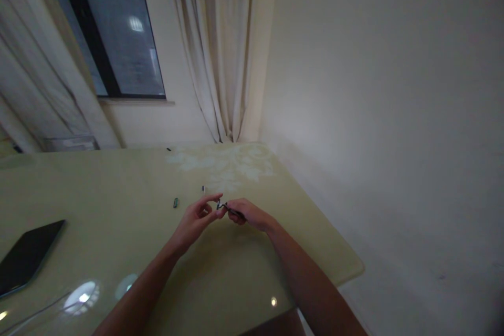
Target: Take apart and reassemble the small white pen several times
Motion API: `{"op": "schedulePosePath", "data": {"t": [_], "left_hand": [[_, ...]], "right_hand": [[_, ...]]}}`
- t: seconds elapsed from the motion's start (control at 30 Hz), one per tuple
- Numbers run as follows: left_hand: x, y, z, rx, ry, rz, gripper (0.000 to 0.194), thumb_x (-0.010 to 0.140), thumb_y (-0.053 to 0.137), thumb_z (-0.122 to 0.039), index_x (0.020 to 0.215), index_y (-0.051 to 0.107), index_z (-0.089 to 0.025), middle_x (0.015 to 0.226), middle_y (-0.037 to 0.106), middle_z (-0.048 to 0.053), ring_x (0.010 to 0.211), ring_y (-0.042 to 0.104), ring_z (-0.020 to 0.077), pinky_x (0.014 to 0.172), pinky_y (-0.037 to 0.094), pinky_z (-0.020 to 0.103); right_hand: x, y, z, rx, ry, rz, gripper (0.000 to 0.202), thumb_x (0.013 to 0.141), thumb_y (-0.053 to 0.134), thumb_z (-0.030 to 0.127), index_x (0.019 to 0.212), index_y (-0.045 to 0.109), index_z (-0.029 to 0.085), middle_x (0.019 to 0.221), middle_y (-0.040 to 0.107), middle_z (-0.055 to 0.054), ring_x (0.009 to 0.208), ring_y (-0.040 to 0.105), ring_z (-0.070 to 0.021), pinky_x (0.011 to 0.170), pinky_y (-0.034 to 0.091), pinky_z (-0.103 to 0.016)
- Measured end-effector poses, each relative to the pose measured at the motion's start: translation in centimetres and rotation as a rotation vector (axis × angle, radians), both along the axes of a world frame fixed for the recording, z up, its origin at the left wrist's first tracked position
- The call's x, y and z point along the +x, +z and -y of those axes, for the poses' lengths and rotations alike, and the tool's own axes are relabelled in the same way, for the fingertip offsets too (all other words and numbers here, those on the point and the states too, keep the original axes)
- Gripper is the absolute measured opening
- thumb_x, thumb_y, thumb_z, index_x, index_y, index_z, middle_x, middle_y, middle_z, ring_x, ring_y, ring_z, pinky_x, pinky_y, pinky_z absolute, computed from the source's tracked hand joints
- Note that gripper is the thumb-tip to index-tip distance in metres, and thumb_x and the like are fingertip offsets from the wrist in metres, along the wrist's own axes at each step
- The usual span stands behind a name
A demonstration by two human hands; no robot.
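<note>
Pinched between the thumb and forefinger of your left hand (193, 221) is a small metallic piece (218, 204), held up over the table (118, 184), right of its middle. Your right hand (250, 213) is wrapped around a slim dark tool (236, 213), also above the table, and its thin end points to the piece you hold; you cannot tell whether the two touch. Lying on the table's middle stretch are a little dark-green block (175, 202) and a tiny black-and-white bit (203, 189), while a small black item (168, 149) sits by the table's far edge. On the table's left side you have a flat dark device (31, 257), and a thin strand (39, 312) crosses the table's near left part. White floral patterning (236, 165) shows at the table's far right. Beyond the table hangs a pale curtain (220, 52) beside a window (122, 26), and a pale wall (394, 115) runs along the table's right side
</note>
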State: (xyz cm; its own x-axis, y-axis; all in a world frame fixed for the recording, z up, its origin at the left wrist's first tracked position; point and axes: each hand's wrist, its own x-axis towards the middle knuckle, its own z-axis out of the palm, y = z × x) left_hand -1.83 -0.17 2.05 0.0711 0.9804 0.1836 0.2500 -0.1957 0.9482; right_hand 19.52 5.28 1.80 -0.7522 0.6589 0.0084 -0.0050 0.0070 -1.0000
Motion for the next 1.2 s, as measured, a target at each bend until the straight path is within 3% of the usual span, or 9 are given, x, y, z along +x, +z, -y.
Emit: {"op": "schedulePosePath", "data": {"t": [0.07, 0.27, 0.4, 0.57, 0.7, 0.87, 1.1, 1.2], "left_hand": [[0.0, -0.3, 0.0, 0.002, -0.006, -0.006, 0.067, 0.078, 0.077, -0.06, 0.131, 0.07, -0.019, 0.073, 0.054, -0.002, 0.066, 0.051, 0.0136, 0.061, 0.039, 0.025], [-0.5, -1.0, -0.4, -0.021, -0.034, 0.016, 0.062, 0.077, 0.078, -0.057, 0.125, 0.072, -0.018, 0.076, 0.057, 0.0, 0.072, 0.053, 0.0159, 0.066, 0.04, 0.027], [-0.5, -0.9, -0.4, -0.054, -0.108, 0.066, 0.064, 0.077, 0.079, -0.055, 0.13, 0.07, -0.02, 0.082, 0.063, 0.002, 0.077, 0.056, 0.0177, 0.071, 0.043, 0.029], [-0.4, -0.5, -0.2, -0.071, -0.123, 0.08, 0.061, 0.072, 0.083, -0.05, 0.123, 0.073, -0.019, 0.071, 0.053, -0.003, 0.069, 0.049, 0.0145, 0.065, 0.038, 0.026], [-0.3, -0.8, -0.3, -0.054, -0.103, 0.073, 0.06, 0.073, 0.082, -0.052, 0.122, 0.074, -0.019, 0.069, 0.049, -0.004, 0.067, 0.046, 0.0137, 0.063, 0.035, 0.026], [-0.2, -1.3, -0.6, -0.075, -0.11, 0.092, 0.063, 0.072, 0.082, -0.052, 0.124, 0.074, -0.018, 0.071, 0.053, -0.002, 0.069, 0.05, 0.0147, 0.065, 0.038, 0.027], [-0.4, -1.1, -0.4, 0.002, -0.01, 0.094, 0.059, 0.076, 0.079, -0.05, 0.126, 0.073, -0.019, 0.072, 0.056, -0.002, 0.068, 0.051, 0.014, 0.064, 0.039, 0.025], [-0.2, -0.9, -1.4, 0.069, 0.098, 0.009, 0.057, 0.078, 0.076, -0.051, 0.126, 0.073, -0.021, 0.087, 0.066, 0.002, 0.066, 0.051, 0.0128, 0.062, 0.041, 0.025]], "right_hand": [[-0.1, -0.1, 0.0, 0.011, 0.006, -0.011, 0.052, 0.095, 0.056, 0.061, 0.092, 0.073, 0.012, 0.061, 0.041, 0.006, 0.052, 0.033, -0.0081, 0.051, 0.024, -0.024], [-0.1, 0.2, 0.2, 0.058, -0.013, -0.006, 0.047, 0.09, 0.058, 0.06, 0.08, 0.067, 0.015, 0.057, 0.047, 0.005, 0.05, 0.039, -0.0083, 0.051, 0.028, -0.024], [-0.4, 0.3, 0.6, -0.005, 0.015, 0.001, 0.045, 0.088, 0.059, 0.06, 0.073, 0.061, 0.017, 0.053, 0.041, 0.007, 0.046, 0.033, -0.0073, 0.046, 0.021, -0.023], [-0.5, 0.0, 0.5, -0.034, 0.042, -0.033, 0.046, 0.087, 0.058, 0.058, 0.068, 0.058, 0.017, 0.05, 0.031, 0.01, 0.044, 0.023, -0.0064, 0.045, 0.016, -0.023], [-0.4, -0.2, 0.3, -0.017, 0.036, -0.033, 0.047, 0.086, 0.06, 0.06, 0.066, 0.055, 0.018, 0.049, 0.031, 0.01, 0.043, 0.024, -0.0065, 0.045, 0.016, -0.024], [-0.4, -0.1, 0.3, 0.013, 0.008, -0.03, 0.049, 0.085, 0.062, 0.06, 0.061, 0.051, 0.019, 0.05, 0.033, 0.008, 0.044, 0.025, -0.0064, 0.046, 0.017, -0.024], [-0.5, -0.2, 0.1, -0.015, -0.048, -0.044, 0.049, 0.084, 0.061, 0.061, 0.06, 0.053, 0.019, 0.047, 0.031, 0.009, 0.042, 0.024, -0.0062, 0.044, 0.016, -0.024], [0.2, -0.3, -1.0, -0.05, -0.185, -0.148, 0.045, 0.084, 0.06, 0.058, 0.063, 0.054, 0.019, 0.047, 0.029, 0.01, 0.042, 0.021, -0.0063, 0.043, 0.013, -0.023]]}}
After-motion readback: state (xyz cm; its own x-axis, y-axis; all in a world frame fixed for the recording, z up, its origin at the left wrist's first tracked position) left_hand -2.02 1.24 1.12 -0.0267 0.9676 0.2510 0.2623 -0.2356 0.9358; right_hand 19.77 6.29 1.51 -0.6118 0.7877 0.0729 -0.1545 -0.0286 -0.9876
